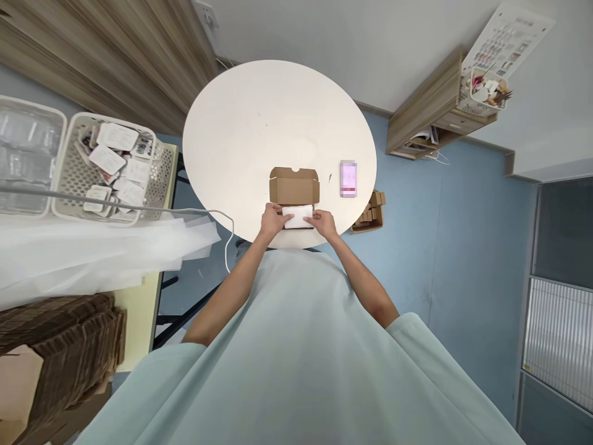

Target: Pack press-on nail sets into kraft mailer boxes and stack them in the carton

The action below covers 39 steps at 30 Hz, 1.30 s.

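Observation:
An open brown cardboard box (295, 187) lies near the front edge of the round white table, its lid folded back away from me. A flat white packet (298, 216) sits at the box's lower part, within or just over it; which one I cannot tell. My left hand (273, 219) grips the packet's left end with the thumb on top. At the right end, my right hand (325, 222) holds it the same way, thumb pressing inward. The fingers underneath are partly hidden. To the right on the table lies a pink and purple item (348, 179), its surface blurred.
The round table (241, 123) stands before me. On its right, lower down, is a carton (370, 216) of small brown boxes. Left are a basket of white packets (113, 161), white sheets (92, 253), stacked flat cardboard (69, 352) and a hanging cable (229, 238).

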Motion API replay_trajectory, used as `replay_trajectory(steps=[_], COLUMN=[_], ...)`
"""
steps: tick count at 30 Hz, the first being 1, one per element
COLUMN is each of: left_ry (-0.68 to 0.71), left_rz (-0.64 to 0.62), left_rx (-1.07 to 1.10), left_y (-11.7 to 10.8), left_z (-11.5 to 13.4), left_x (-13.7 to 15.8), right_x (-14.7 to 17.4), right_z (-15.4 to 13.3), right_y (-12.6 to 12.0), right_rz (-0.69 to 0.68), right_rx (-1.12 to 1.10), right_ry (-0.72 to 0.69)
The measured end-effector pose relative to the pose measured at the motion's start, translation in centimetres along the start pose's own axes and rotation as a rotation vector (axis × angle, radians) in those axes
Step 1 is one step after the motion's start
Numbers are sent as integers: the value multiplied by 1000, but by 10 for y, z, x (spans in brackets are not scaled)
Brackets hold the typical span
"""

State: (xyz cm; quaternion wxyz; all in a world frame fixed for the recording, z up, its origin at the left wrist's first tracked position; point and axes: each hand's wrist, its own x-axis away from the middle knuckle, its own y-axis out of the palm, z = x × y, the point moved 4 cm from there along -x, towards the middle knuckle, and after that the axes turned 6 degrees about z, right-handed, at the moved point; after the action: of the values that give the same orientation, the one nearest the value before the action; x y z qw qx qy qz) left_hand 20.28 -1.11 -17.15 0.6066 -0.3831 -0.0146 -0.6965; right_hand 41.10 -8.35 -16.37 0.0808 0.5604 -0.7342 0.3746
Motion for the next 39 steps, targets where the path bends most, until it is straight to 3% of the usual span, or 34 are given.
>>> replay_trajectory(steps=[3,7,17,29,31,36,39], left_ry=[-37,48,171,188,223,306,283], left_rz=[31,29,-18,-152,-87,251,290], left_rx=[-54,-156,-446,-591,-558,-258,-124], left_y=[8,15,31,33,24,-8,-17], left_z=[-2,-2,-11,-10,-6,3,5], left_x=[-8,-12,-7,3,4,-19,-47], right_x=[-8,-16,-23,-23,-23,-36,-54], right_z=[4,4,-6,-14,-18,-33,-39], right_y=[6,15,37,39,29,-15,-33], right_rz=[34,36,-78,-108,-59,199,268], right_rx=[62,159,568,741,687,385,286], right_ry=[74,121,-35,-111,-145,-281,-326])
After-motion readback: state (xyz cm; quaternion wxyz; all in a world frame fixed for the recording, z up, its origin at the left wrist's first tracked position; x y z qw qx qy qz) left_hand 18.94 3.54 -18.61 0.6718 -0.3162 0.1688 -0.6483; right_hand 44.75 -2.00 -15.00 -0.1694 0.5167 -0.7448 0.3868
